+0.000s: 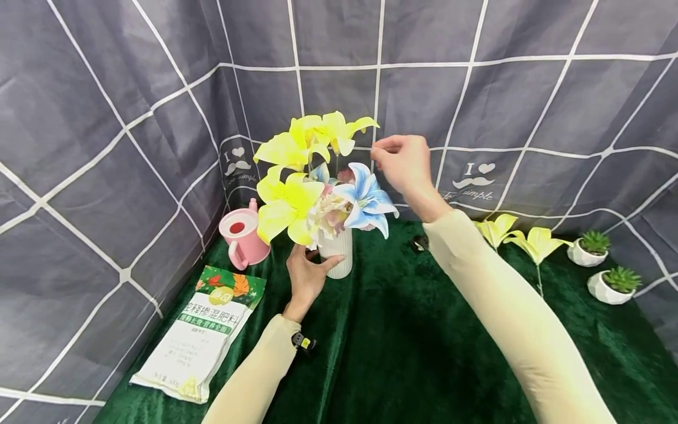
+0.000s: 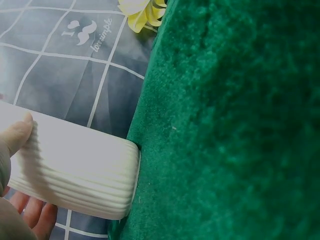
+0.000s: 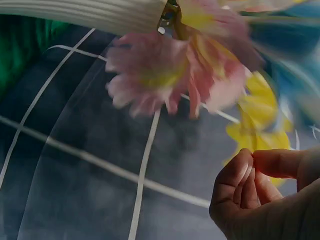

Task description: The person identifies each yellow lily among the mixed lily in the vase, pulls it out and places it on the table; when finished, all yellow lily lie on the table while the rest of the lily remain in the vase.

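“Simple” on curtain (image 1: 424, 97), “500g” on bag (image 1: 198, 338)

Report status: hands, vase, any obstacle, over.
Left hand grips upright ribbed white vase. Right hand near blue lily, fingertips together, nothing visibly held. Flowers hide vase mouth.

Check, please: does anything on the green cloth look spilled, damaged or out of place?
Nothing stands out: the white vase in the left hand is upright, the pink watering can stands, and no spill shows around the white bag.
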Demonstrator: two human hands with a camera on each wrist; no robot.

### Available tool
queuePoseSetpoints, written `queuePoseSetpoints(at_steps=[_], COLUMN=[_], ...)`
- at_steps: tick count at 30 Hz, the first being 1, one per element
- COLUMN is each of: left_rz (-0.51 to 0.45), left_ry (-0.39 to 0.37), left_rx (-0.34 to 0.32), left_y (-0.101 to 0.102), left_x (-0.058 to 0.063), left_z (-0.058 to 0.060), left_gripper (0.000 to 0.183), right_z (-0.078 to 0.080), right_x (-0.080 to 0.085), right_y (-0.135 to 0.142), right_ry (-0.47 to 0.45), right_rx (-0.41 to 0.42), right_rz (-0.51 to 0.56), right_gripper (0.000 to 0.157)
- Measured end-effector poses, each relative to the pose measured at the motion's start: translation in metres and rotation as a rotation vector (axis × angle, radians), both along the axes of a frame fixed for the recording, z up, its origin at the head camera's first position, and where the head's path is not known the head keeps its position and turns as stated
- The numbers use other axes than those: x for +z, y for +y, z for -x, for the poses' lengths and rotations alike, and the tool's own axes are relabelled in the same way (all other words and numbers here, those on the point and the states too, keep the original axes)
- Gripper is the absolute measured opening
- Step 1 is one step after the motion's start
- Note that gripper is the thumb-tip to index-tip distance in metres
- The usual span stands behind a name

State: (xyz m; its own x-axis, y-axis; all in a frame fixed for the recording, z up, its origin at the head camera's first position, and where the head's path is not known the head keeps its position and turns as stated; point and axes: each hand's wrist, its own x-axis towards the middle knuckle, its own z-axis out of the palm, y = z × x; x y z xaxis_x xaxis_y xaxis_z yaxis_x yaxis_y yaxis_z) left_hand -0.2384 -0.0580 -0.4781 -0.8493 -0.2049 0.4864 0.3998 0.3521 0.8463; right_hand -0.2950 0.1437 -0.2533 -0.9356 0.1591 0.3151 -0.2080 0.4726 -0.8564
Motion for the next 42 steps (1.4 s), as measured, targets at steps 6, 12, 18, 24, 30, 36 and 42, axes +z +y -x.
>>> queuePoseSetpoints(at_steps=[6,12,18,24,30,36,42], left_rz=[0.015,0.036,0.040,0.048,0.052,0.032,0.025], left_ry=[0.013,-0.022,-0.038,-0.061,-0.058,-0.037,-0.036], left_rx=[0.003,0.023,0.037,0.043,0.048,0.038,0.027], left_y=[0.000,-0.002,-0.001,-0.001,-0.001,-0.001,-0.001], left_x=[-0.001,-0.001,0.001,0.001,0.000,0.000,0.001], left_z=[0.001,0.001,-0.001,-0.001,0.000,0.000,0.000], left_gripper=[0.073,0.072,0.075,0.073,0.072,0.073,0.074], right_z=[0.016,0.020,0.017,0.020,0.021,0.018,0.015], right_x=[-0.013,-0.029,-0.031,-0.034,-0.039,-0.038,-0.035], right_y=[-0.033,-0.047,-0.046,-0.047,-0.045,-0.042,-0.037], right_ry=[0.000,0.014,-0.031,-0.067,-0.058,-0.001,0.022], right_rx=[0.038,0.133,0.168,0.193,0.195,0.189,0.173], right_rz=[-0.123,-0.086,-0.033,-0.053,-0.057,-0.046,-0.036], right_gripper=[0.017,0.017,0.013,0.017,0.015,0.015,0.015])
